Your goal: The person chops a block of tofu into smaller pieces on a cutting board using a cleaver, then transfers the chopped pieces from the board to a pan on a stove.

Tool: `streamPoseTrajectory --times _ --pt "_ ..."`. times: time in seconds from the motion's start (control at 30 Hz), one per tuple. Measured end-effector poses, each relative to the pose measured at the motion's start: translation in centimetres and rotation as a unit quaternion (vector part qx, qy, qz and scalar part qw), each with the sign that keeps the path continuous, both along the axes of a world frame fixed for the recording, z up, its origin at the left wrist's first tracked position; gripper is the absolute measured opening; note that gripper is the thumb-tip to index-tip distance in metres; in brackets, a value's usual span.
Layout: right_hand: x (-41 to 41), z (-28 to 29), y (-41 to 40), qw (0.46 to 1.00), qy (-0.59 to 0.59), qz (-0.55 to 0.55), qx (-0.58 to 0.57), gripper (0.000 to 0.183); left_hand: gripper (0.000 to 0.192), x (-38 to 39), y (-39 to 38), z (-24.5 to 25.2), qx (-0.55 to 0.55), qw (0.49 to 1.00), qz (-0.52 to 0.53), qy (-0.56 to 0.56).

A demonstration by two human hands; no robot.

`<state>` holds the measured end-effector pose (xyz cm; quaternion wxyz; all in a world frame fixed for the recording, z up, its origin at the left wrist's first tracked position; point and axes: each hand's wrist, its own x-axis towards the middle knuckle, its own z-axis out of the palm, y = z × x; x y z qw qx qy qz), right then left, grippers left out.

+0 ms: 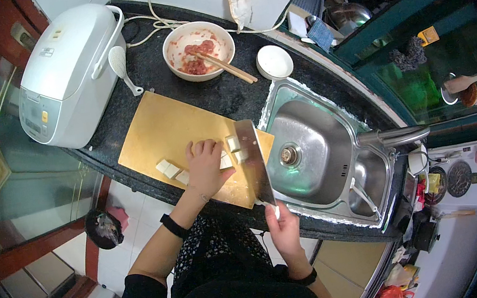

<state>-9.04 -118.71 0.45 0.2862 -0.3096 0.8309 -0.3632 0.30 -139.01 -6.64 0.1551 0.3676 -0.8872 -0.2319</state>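
My right hand [284,228] grips the white handle of a cleaver [255,160], whose broad blade stands over the right end of a wooden cutting board [163,118]. White blocks that look like tofu [168,169] lie on the board, some left of my left hand and others between it and the blade. My left hand [207,168] rests over several of these blocks with its fingers curled; whether it grips one is hidden. Behind the board, a white bowl [173,70] holds raw minced meat [197,67] with wooden chopsticks [228,67] leaning in it.
A white rice cooker [73,75] stands at the left, with a rice paddle [120,69] at its side. A small white bowl [274,62] sits behind the steel sink [309,140], which adjoins the board's right end. The faucet [393,135] reaches over the sink's far right.
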Motion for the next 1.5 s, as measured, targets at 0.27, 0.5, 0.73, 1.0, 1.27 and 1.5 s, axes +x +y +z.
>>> streamPoseTrajectory --times 0.27,0.5,0.73,1.0,1.27,1.5 --pt "-2.1 -0.2 2.3 0.998 -0.034 -0.057 0.019 0.026 0.050 1.3 -1.5 -0.5 -0.020 0.998 0.032 -0.045" --pt "-2.3 0.5 2.0 0.996 -0.034 -0.072 0.029 0.025 0.056 0.3 -1.4 1.3 -0.035 0.998 -0.032 0.033" --pt "-2.5 0.4 2.7 0.996 -0.014 -0.082 0.034 0.026 0.052 -2.7 -1.6 1.6 -0.088 0.981 -0.172 -0.004" --pt "-2.8 -1.1 4.7 0.995 -0.028 -0.084 0.036 0.026 0.051 -3.5 -0.3 0.8 -0.053 0.983 -0.175 0.019" --pt "-3.0 -0.7 4.8 0.996 -0.032 -0.078 0.025 0.025 0.049 -3.0 2.4 -2.7 -0.070 0.973 -0.220 0.001" --pt "-2.9 -1.0 5.1 0.995 -0.031 -0.089 0.015 0.024 0.050 -1.2 4.7 -1.9 -0.108 0.951 -0.289 -0.026"
